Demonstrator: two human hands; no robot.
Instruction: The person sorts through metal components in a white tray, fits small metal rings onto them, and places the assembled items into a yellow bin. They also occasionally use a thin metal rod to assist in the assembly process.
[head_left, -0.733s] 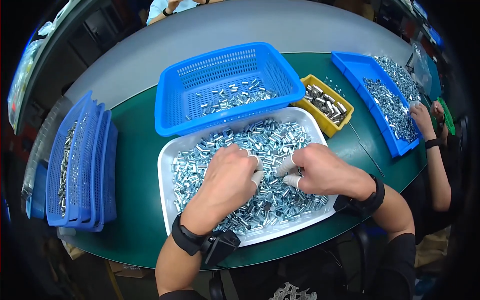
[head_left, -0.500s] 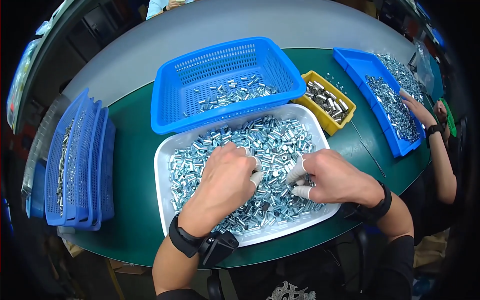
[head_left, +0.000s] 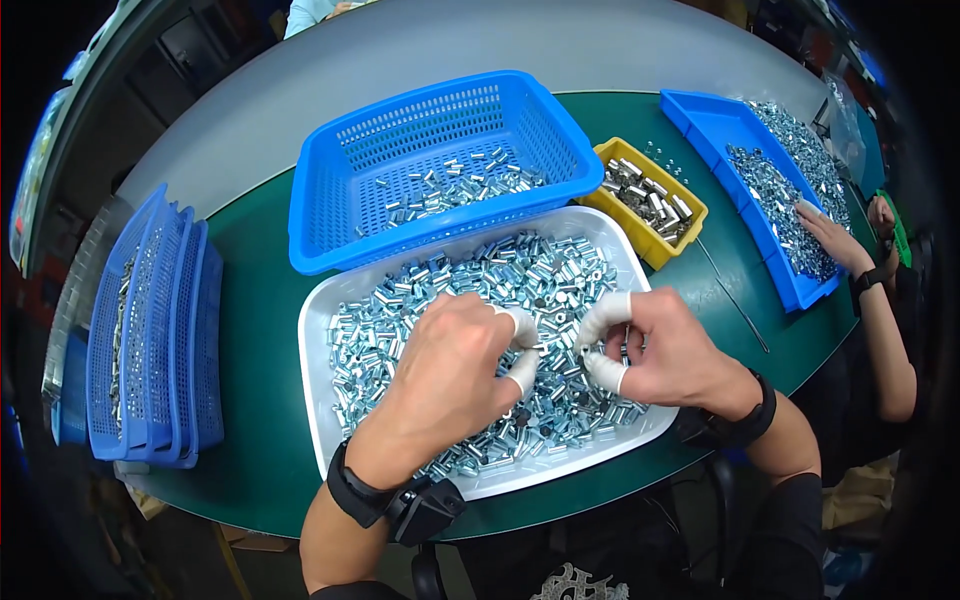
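Metal cylinders (head_left: 560,352): small, short, bright silver; from where I stand, some show dark ends. Condition: loose, heaped. Orientation: random, many lying on their sides. Location: spread across the white tray (head_left: 617,238).

Shown are 1 white tray (head_left: 570,462), its metal cylinders (head_left: 540,265) too many to count; 1 yellow bin (head_left: 658,252); 1 shallow blue tray (head_left: 715,125); 1 large basket (head_left: 450,230); at least 3 nested baskets (head_left: 145,380); 1 rod (head_left: 733,296); 1 left hand (head_left: 450,350); 1 right hand (head_left: 668,345); 4 white finger covers (head_left: 605,312).
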